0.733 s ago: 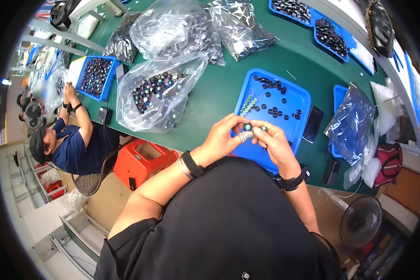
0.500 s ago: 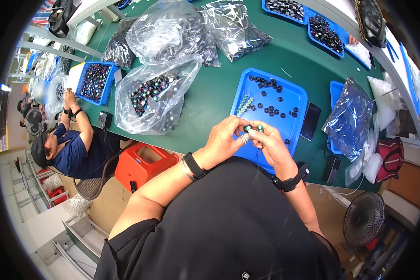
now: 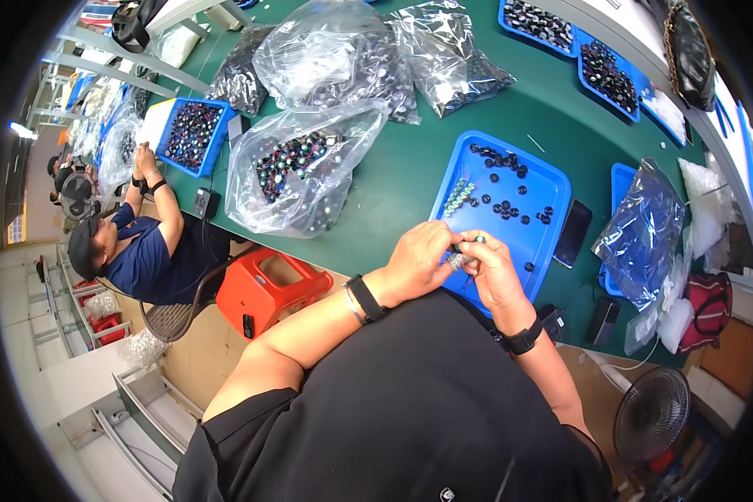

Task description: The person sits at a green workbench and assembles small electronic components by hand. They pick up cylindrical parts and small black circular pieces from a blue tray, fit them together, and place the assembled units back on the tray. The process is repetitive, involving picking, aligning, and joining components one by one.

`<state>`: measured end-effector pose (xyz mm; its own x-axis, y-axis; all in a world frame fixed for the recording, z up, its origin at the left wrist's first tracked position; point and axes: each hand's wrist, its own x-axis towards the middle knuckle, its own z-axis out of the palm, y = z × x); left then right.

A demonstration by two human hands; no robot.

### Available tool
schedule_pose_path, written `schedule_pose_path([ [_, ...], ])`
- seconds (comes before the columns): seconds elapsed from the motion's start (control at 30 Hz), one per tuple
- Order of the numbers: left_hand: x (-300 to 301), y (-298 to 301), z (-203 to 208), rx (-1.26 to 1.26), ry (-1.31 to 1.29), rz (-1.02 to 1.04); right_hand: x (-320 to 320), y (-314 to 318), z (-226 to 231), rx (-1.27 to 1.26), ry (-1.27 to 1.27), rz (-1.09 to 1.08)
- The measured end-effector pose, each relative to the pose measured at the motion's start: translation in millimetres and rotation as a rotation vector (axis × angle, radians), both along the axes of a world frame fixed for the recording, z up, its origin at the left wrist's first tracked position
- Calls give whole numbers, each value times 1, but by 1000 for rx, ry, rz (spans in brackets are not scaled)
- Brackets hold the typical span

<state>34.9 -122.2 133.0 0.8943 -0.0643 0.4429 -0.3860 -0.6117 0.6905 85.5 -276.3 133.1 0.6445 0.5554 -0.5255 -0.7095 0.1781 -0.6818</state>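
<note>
My left hand (image 3: 418,263) and my right hand (image 3: 495,269) meet over the near edge of a blue tray (image 3: 537,186). Both are closed, their fingertips pinching small round black pieces with shiny green faces (image 3: 479,240). A silvery wrapping, perhaps tape, shows around a finger between the hands. Most of what the left fingers grip is covered by the hands. Inside the tray, loose black round pieces (image 3: 504,209) lie scattered, and a few rows of pale green beads or discs (image 3: 457,201) rest near its left side.
Left of the tray sits an open clear bag (image 3: 360,138) of similar pieces, with more filled bags (image 3: 335,50) behind. A phone (image 3: 573,234) and a dark plastic bag (image 3: 644,230) are to the right. At far left a co-worker (image 3: 155,259) sits near a red stool (image 3: 268,293).
The whole view has shifted, so the table appears farther right and slightly lower. My fingers have drawn closer together, and less of the green-faced pieces shows between them.
</note>
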Motion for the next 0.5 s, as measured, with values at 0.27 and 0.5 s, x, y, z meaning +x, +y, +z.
schedule_pose_path([
  [0.27, 0, 139, 30, 211, -147, 860, 27, -37, -30, -217, -257, -151],
  [0.5, 23, 89, 5, 393, 106, 330, 10, -88, -89, -571, -163, -115],
])
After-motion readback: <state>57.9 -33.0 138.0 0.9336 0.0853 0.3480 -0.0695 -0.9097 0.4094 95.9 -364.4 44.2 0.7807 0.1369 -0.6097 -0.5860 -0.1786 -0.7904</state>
